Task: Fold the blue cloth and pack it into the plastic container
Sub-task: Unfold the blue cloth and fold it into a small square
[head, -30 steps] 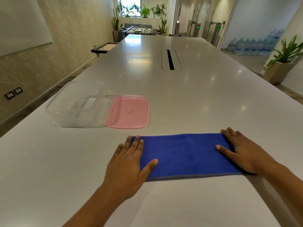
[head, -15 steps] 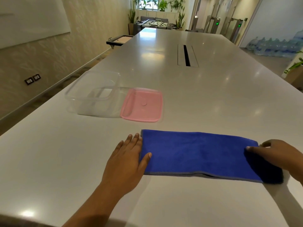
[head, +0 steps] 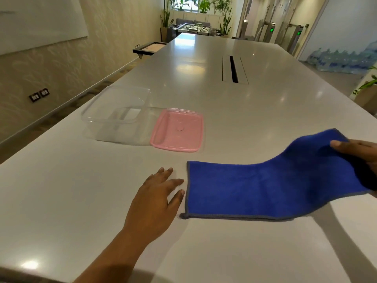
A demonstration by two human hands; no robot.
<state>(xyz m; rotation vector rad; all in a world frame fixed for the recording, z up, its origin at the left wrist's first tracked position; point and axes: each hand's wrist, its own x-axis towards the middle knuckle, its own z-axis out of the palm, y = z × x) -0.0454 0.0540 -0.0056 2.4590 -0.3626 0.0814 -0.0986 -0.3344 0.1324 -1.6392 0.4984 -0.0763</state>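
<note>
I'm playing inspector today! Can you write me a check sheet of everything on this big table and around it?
Surface: long grey table, glossy, with a slot panel in the middle.
Job's things: blue cloth folded into a strip, right end lifted; clear plastic container open and empty; pink lid lying beside it, touching.
Clutter: nothing seen.
Grippers: left hand open, flat by the cloth's left edge; right hand pinching the cloth's raised end.
Cables: nothing seen.
Surroundings: potted plants, foosball table, water bottles, wall sockets.
</note>
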